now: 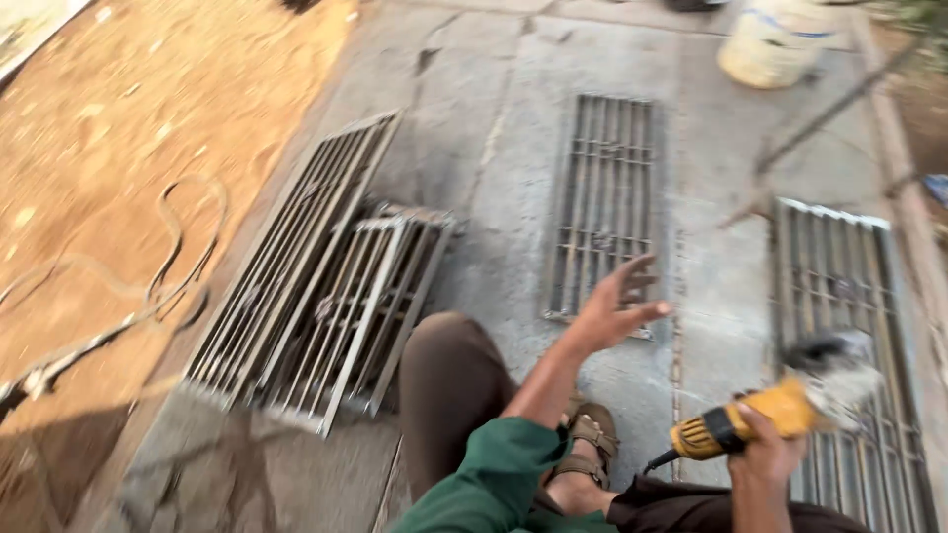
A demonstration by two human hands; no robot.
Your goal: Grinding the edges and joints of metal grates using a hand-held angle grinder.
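My right hand (pixel 765 449) grips the body of a yellow angle grinder (pixel 765 415), whose blurred head hangs over the metal grille at the right (pixel 839 276). My left hand (pixel 612 308) is raised with fingers spread, holding nothing, just over the near end of the middle metal grille (pixel 604 197). My bent knee in brown trousers (pixel 449 380) and a sandalled foot (pixel 588 444) sit below it on the concrete.
Two stacked grilles (pixel 316 286) lie at the left on the concrete slab (pixel 494 118). A cable (pixel 168 276) snakes over the sandy ground at far left. A pale bucket (pixel 775 44) stands at the back right. A thin rod (pixel 829 114) lies near it.
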